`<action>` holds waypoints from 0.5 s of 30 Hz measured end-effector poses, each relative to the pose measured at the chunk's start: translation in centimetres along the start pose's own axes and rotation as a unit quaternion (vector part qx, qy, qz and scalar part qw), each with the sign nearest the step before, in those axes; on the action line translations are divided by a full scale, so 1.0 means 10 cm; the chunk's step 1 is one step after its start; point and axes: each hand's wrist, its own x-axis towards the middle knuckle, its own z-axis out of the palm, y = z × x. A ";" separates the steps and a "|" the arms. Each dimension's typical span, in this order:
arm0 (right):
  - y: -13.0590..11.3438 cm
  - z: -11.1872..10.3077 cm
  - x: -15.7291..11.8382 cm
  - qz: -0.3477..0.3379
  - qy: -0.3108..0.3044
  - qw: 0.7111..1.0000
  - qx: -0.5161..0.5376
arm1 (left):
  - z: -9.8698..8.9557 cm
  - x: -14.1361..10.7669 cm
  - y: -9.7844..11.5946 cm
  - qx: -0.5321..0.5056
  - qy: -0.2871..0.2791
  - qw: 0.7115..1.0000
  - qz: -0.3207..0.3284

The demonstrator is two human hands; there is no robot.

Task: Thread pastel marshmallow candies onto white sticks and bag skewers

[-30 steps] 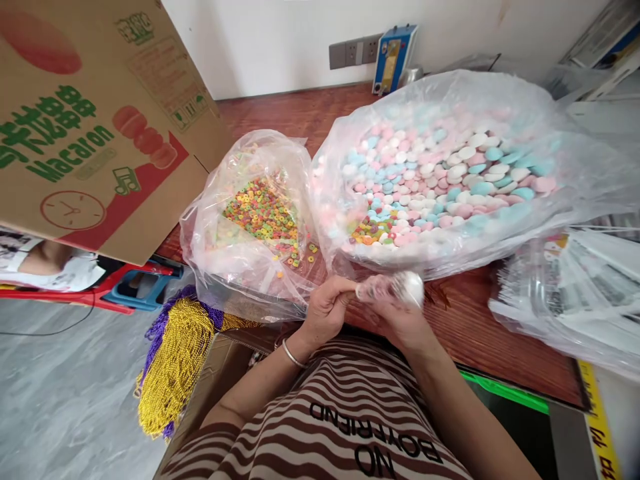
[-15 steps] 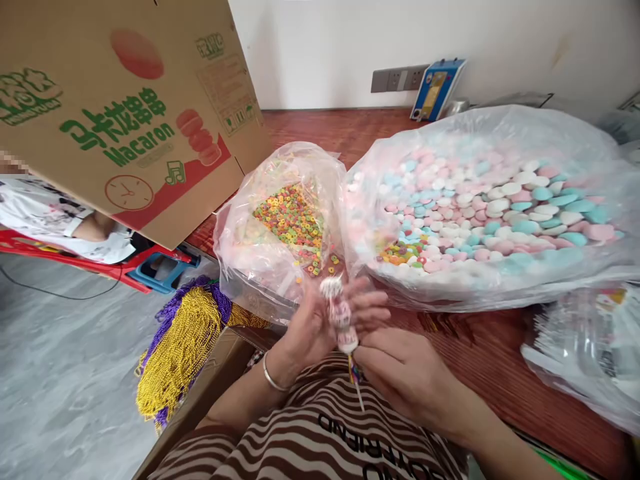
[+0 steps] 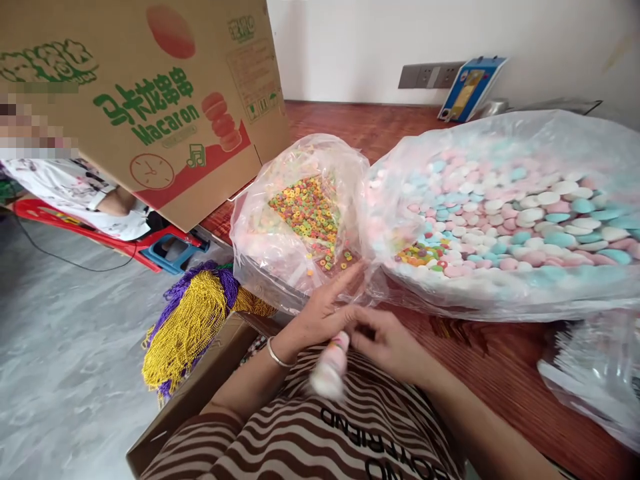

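Note:
A candy skewer [image 3: 331,368] with pale pink and white pieces points down toward the striped shirt, its lower end blurred and its stick out of sight. My right hand [image 3: 383,340] has curled fingers closed at the skewer's upper end. Against it lies my left hand [image 3: 320,320], a bracelet on its wrist; one digit stretches up and away, and the rest are partly hidden behind my right hand. Just beyond the hands sits a clear bag of small colourful rings [image 3: 305,217]. A larger bag of pink, white and blue discs [image 3: 520,217] fills the right side.
A big Macaron carton [image 3: 200,167] stands at the left, a person's sleeve [image 3: 60,187] beside it. Gold and purple bead strings [image 3: 185,333] hang over an open box [image 3: 220,373]. Clear packaging [image 3: 600,373] lies at the right; a blue device [image 3: 470,90] stands by the wall.
The skewer has swung from upright to pointing down toward the shirt. My right hand has moved up and left, over my left hand's fingers. The view has shifted left.

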 end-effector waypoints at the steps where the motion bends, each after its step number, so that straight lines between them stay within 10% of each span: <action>1: 0.07 0.01 0.06 0.032 0.007 0.998 0.055 | -0.01 -0.02 0.00 0.039 -0.018 0.999 0.029; 5: 0.12 0.09 0.30 0.086 0.017 0.977 0.193 | -0.05 -0.24 0.00 0.101 0.051 0.993 0.037; 11: -0.12 0.69 0.64 -0.042 -0.075 0.996 0.012 | -0.57 -0.96 0.07 0.008 0.128 0.981 -0.148; 15: -0.01 0.92 0.70 -0.104 -0.107 0.987 -0.060 | -1.07 -1.77 -0.07 0.137 0.283 0.893 -0.322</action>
